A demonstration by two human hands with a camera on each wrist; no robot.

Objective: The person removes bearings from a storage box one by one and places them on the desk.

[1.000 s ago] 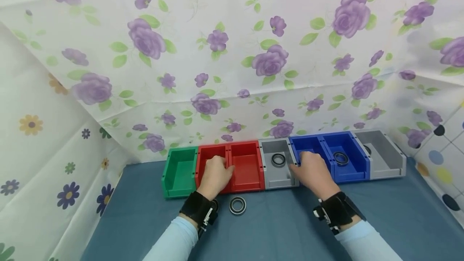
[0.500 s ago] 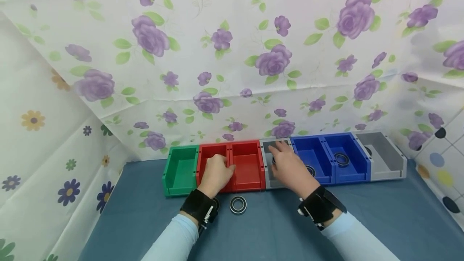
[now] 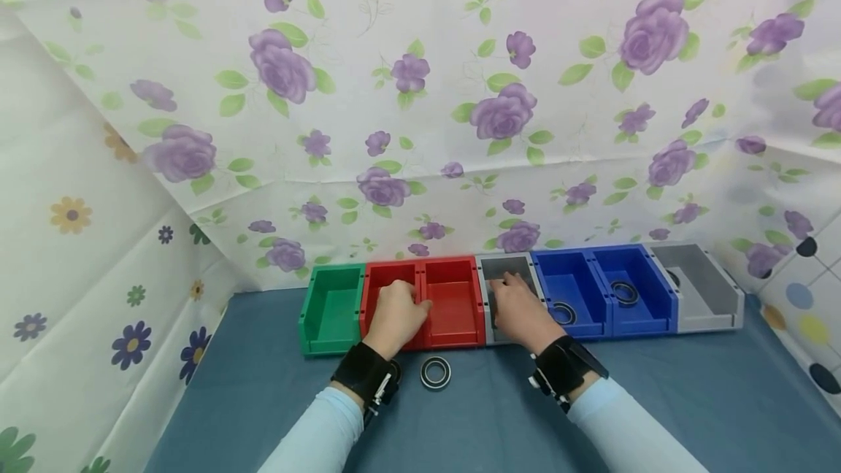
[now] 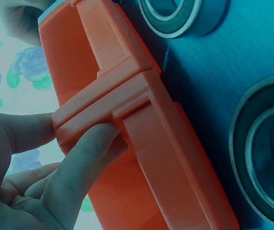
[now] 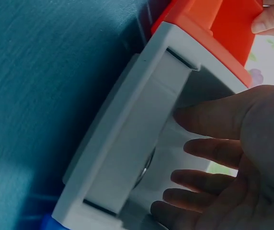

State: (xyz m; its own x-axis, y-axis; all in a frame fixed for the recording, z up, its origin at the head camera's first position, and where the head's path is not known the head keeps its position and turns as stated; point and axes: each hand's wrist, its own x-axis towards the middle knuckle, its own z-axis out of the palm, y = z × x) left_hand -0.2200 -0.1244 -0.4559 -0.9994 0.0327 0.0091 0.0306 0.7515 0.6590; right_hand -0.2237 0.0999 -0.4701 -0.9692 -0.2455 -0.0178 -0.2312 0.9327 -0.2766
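My left hand (image 3: 396, 318) pinches the shared wall of the two red bins (image 3: 450, 304); in the left wrist view its thumb and a finger lie on either side of that red wall (image 4: 103, 103). My right hand (image 3: 521, 312) reaches into the middle grey bin (image 3: 506, 264). Its fingers are spread and loosely extended in the right wrist view, over the grey bin's floor (image 5: 170, 151). A ball bearing (image 5: 147, 167) shows only as a thin edge behind the bin's front lip. Whether the fingers touch it is hidden.
A green bin (image 3: 330, 312) stands left. Two blue bins (image 3: 570, 276) hold bearings (image 3: 571, 314), and the far-right grey bin (image 3: 706, 287) has another (image 3: 673, 278). On the blue cloth before the red bins lie a bearing (image 3: 436, 386) and one partly behind the left wrist (image 3: 396, 369).
My right hand has moved left from the left blue bin into the middle grey bin, uncovering a bearing in the blue one. The left hand has stayed on the red bins.
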